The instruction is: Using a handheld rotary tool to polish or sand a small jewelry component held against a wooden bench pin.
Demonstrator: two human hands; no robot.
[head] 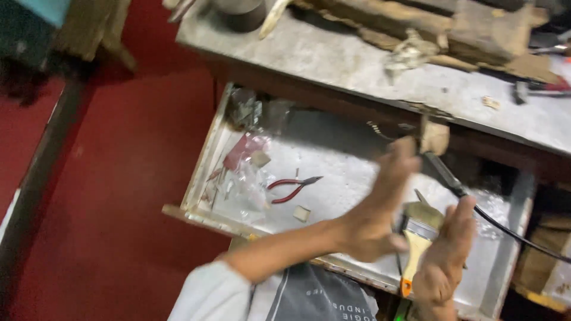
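Clearly, one open metal drawer (205,160) is seen under one workbench (333,59). Two hands are held flat, fingers pressed together, gripping nothing: left hand (380,208), right hand (445,252). Between them in the drawer, one paintbrush (418,232) could be knocked; one pair of red-handled pliers (291,188) lies apart.
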